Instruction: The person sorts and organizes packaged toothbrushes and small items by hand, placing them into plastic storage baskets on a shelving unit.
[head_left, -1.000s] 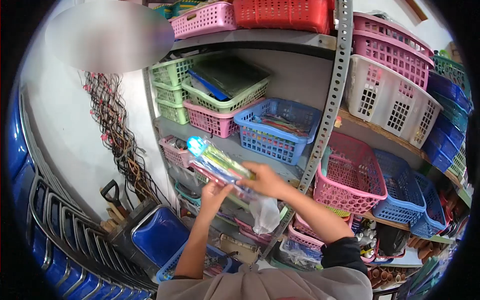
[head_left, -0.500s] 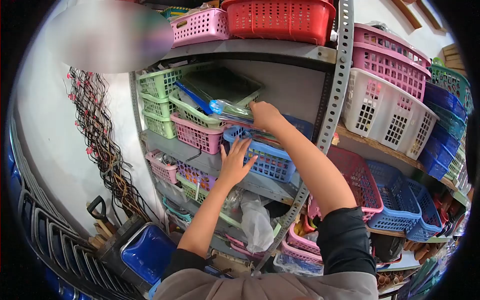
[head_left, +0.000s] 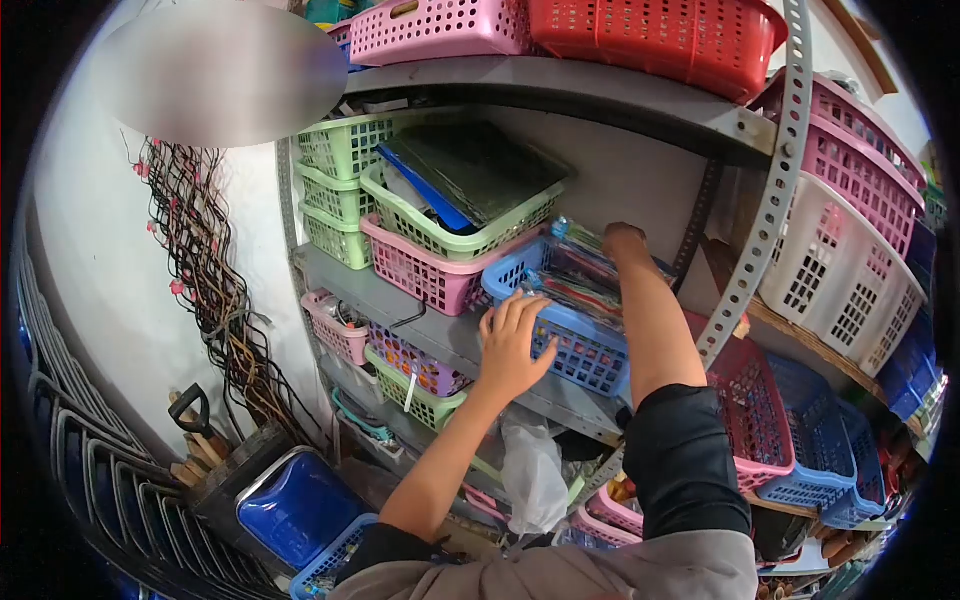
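Observation:
A blue plastic basket [head_left: 585, 358] stands on the middle shelf, filled with several clear plastic packets [head_left: 590, 297]. My right hand [head_left: 626, 243] is at the basket's back, closed around the right end of a long clear plastic packet [head_left: 582, 240] with a bright blue left end. That packet lies low along the basket's rear side; my fingertips are mostly hidden behind the hand. At the front left rim rests my left hand [head_left: 512, 345], fingers spread and holding nothing.
Beside the blue basket, a pink basket [head_left: 425, 275] carries a green basket [head_left: 450, 240] with a dark folder [head_left: 480, 175] on top. A perforated metal post [head_left: 780, 190] rises at right. Stacked green baskets [head_left: 338, 235] stand at left.
My right hand has lowered the clear packet from above the basket to its rear. My left hand stays at the front rim. The view has shifted, so the shelf appears further right.

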